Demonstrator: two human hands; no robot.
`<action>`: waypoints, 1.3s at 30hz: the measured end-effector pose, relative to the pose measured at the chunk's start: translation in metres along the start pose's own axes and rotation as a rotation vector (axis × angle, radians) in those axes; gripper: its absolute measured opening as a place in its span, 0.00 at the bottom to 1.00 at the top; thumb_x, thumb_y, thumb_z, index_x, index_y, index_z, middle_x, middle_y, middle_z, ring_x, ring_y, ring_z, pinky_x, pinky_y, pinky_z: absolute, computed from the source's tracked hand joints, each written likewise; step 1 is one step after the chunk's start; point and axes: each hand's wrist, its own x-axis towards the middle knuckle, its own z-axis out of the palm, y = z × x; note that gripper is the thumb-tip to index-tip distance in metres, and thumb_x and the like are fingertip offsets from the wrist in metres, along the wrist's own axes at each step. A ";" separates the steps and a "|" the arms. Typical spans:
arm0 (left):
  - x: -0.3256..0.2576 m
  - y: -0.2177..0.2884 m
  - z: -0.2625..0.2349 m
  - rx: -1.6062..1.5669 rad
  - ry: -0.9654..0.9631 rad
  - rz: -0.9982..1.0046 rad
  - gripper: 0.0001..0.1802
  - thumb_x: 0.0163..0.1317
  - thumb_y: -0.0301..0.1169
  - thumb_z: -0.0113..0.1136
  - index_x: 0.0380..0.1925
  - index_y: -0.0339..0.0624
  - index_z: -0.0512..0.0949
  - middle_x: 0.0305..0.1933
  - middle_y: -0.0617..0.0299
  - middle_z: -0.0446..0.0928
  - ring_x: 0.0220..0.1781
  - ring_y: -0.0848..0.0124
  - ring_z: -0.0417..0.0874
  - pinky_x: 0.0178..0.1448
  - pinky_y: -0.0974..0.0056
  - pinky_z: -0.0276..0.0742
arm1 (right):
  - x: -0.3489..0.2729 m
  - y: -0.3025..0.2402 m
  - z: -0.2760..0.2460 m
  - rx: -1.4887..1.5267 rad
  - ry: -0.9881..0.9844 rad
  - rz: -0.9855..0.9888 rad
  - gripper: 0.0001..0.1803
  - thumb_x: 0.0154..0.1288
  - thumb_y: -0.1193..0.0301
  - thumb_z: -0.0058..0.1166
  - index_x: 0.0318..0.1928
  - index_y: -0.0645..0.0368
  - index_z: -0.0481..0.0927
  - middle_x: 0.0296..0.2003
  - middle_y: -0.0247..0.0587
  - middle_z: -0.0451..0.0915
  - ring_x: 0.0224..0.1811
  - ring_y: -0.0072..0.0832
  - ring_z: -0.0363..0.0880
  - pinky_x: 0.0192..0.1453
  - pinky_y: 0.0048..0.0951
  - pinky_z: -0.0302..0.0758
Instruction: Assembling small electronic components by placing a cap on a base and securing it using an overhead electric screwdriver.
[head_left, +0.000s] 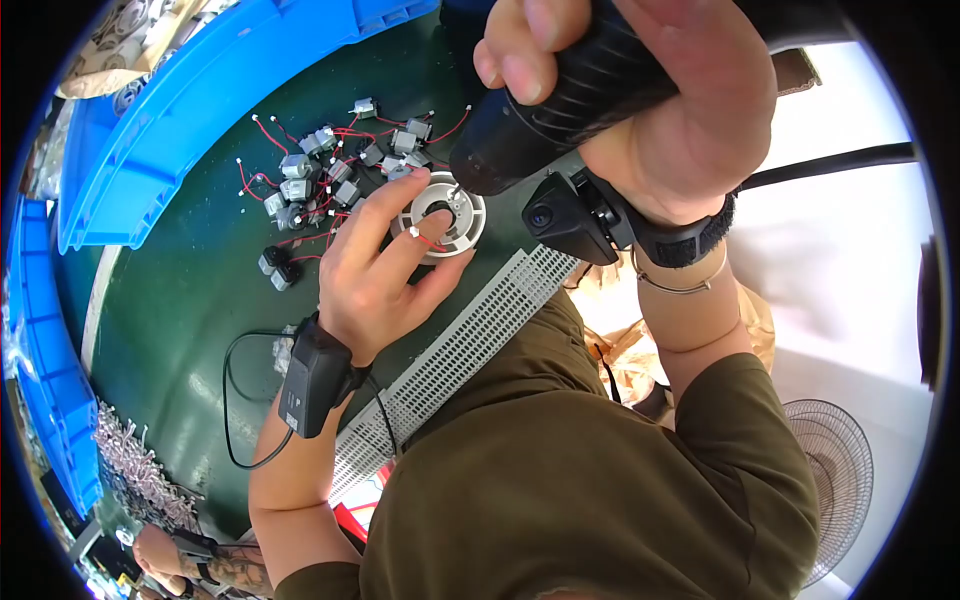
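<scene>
My left hand (372, 268) grips a round white plastic housing (474, 222) on the green tabletop, its fingers spread over the rim and centre. A thin red wire with a small white connector (414, 232) lies across the fingers there. My right hand (700, 120) is wrapped round a black power screwdriver (590, 85), tilted with its nose down to the left. The bit's tip (457, 190) is at the housing's upper part; whether it touches a screw I cannot tell. Small grey motors (296, 188) with red wires lie heaped just beyond my left hand.
Blue plastic bins (190, 120) line the far left edge. A grey perforated strip (480, 325) runs along the near table edge. A black cable (228, 400) loops by my left wrist. Many small wired parts (135, 460) and another person's hand (155, 550) are at lower left. A fan (825, 480) stands right.
</scene>
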 end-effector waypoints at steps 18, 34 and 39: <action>0.004 -0.001 0.003 -0.026 -0.027 -0.012 0.19 0.37 0.27 0.74 0.33 0.39 0.79 0.50 0.51 0.75 0.43 0.58 0.81 0.40 0.62 0.79 | 0.003 -0.012 0.001 -0.097 -0.016 0.272 0.21 0.54 0.80 0.57 0.49 0.69 0.68 0.25 0.38 0.76 0.24 0.22 0.75 0.31 0.20 0.73; -0.004 0.000 -0.019 -0.048 0.095 -0.145 0.17 0.39 0.27 0.73 0.33 0.38 0.81 0.50 0.49 0.76 0.45 0.58 0.82 0.45 0.62 0.80 | 0.007 0.004 0.021 0.079 -0.034 -0.236 0.24 0.58 0.73 0.56 0.51 0.71 0.65 0.23 0.43 0.74 0.23 0.29 0.75 0.26 0.28 0.72; -0.007 -0.039 -0.136 0.518 0.333 -0.549 0.20 0.48 0.30 0.70 0.41 0.37 0.74 0.38 0.52 0.80 0.38 0.60 0.83 0.43 0.61 0.77 | 0.043 -0.013 0.008 -0.271 -0.015 -0.268 0.23 0.60 0.67 0.59 0.48 0.72 0.67 0.25 0.35 0.74 0.26 0.22 0.74 0.32 0.20 0.69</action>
